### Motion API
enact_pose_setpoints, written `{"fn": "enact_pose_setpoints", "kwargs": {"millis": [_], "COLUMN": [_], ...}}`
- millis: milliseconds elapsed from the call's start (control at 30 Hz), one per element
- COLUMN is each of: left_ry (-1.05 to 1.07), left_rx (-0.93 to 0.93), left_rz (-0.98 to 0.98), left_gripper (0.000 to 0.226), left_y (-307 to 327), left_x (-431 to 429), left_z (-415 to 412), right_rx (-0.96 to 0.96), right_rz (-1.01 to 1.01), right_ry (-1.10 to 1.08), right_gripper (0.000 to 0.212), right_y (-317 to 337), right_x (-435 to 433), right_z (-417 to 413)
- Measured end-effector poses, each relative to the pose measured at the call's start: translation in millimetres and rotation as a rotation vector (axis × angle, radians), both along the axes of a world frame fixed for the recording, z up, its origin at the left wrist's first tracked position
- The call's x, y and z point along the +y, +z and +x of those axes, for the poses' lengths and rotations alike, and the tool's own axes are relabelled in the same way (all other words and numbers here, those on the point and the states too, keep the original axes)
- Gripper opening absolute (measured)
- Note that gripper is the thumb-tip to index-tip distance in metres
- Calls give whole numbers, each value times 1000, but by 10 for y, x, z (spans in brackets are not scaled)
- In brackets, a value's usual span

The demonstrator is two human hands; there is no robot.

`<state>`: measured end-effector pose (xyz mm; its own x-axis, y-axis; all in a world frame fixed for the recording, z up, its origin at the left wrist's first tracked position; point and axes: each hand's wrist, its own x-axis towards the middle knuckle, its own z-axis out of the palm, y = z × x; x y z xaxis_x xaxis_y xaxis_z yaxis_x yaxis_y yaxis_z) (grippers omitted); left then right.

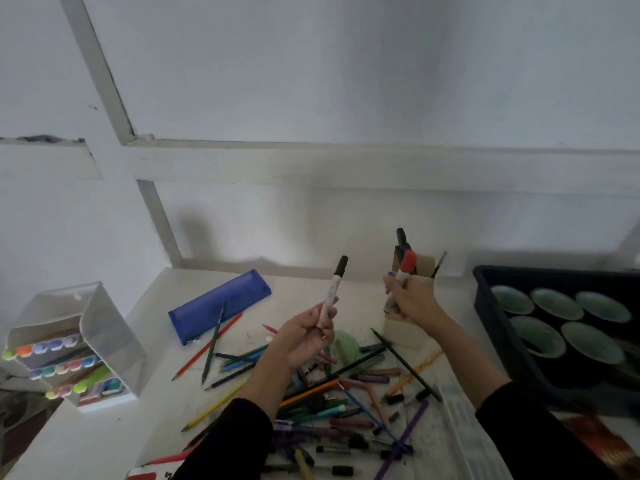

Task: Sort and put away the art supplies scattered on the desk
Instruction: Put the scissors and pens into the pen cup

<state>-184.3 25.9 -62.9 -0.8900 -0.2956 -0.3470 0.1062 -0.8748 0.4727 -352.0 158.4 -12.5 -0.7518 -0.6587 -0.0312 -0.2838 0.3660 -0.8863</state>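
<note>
Black sleeves (228,441) come in from the bottom edge, and between them lies the pile of pencils and pens (346,400), strewn crosswise over the white table (104,438).

Above the pile, the left grip (304,341) is clenched round the lower end of a black-capped marker (332,289), which stands nearly upright with its cap on top. The right grip (414,299) is clasped round a red-capped marker (405,268), also cap up, together with what looks like a second pen with a purple end; I cannot tell whether it holds more. This grip sits right in front of a cardboard holder (426,268) at the back of the table. Dark handles (401,237) and a thin brush (439,263) stick out of the holder.

A pale green lump (343,341) lies at the far edge of the pile, between the two wrists. To the left, a red pencil (207,344) and a dark green pencil (212,348) lean against a blue pencil case (221,303). A yellow pencil (214,407) lies nearer.

At the far left, a clear box (104,327) holds rows of coloured markers. On the right, a dark tray (485,306) carries green bowls (557,303).
</note>
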Motion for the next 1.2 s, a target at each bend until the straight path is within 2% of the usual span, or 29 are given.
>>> {"fn": "enact_pose_setpoints", "kwargs": {"millis": [100, 167, 300, 367, 533, 633, 700, 800, 933, 1000, 1100, 1200], "left_ry": [-74, -45, 52, 85, 137, 222, 319, 356, 424, 371, 177, 63], "left_rx": [-30, -62, -179, -205, -298, -294, -268, -264, -332, -442, -690, -763], "left_rz": [-233, -423, -999, -1133, -1504, -1645, -1698, -1610, -1613, -1720, -1815, -1849], "left_gripper": [42, 31, 11, 4, 5, 10, 22, 41, 40, 34, 34, 45], "left_y": [99, 158, 314, 330, 196, 137, 98, 76, 90, 63, 55, 58], "left_x": [142, 207, 376, 463, 618, 734, 755, 713, 624, 620, 666, 652], "left_z": [-253, -413, -828, -1060, -1527, -1640, -1649, -1623, -1565, -1562, -1567, -1530], "right_rx": [125, 237, 360, 391, 414, 376, 399, 402, 400, 389, 354, 360], "right_rz": [-13, 24, 72, 75, 178, 175, 159, 99, 96, 71, 59, 80], "right_ry": [-104, -158, -213, -198, -119, -99, -90, -106, -113, -108, -37, 29], "right_gripper": [32, 21, 21, 20, 20, 23, 22, 15, 11, 11, 21, 37], "right_y": [-19, -23, 7, 12, 5, -94, -170, -252, -324, -339, -334, -388], "right_x": [204, 307, 436, 434, 334, 290, 282, 288, 246, 205, 152, 175], "right_z": [-247, -361, -510, -574, -655, -718, -741, -738, -702, -675, -598, -537]}}
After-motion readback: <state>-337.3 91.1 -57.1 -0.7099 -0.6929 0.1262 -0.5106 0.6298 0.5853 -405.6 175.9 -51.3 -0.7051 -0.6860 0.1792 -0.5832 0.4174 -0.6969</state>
